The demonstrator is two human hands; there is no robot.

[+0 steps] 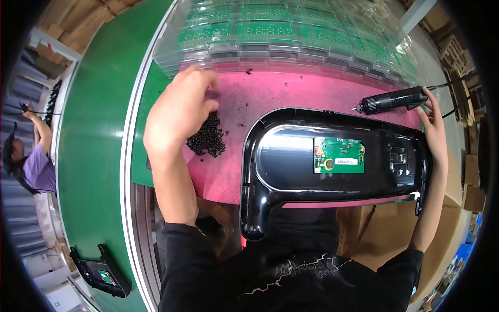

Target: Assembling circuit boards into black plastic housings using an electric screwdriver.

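Observation:
My left hand [182, 106] hovers at the upper edge of a pile of small black screws [207, 138]; its fingers are bent, thumb and forefinger apart, slightly blurred, with nothing plainly held. At the right, my right hand [434, 122] has its thumb and fingers around the rear end of a black electric screwdriver [390, 101], whose bit points left. A glossy black plastic housing [291, 182] lies in front of me, hollow side up, with a stem toward my body. A green circuit board [339, 156] sits inside it.
A pink mat [312, 88] covers the work table. Clear trays of green circuit boards [265, 31] stand stacked behind it. On the green bench [96, 130] to the left lies another black housing [101, 270]. A cardboard box [400, 234] stands lower right. A person in purple [39, 171] is far left.

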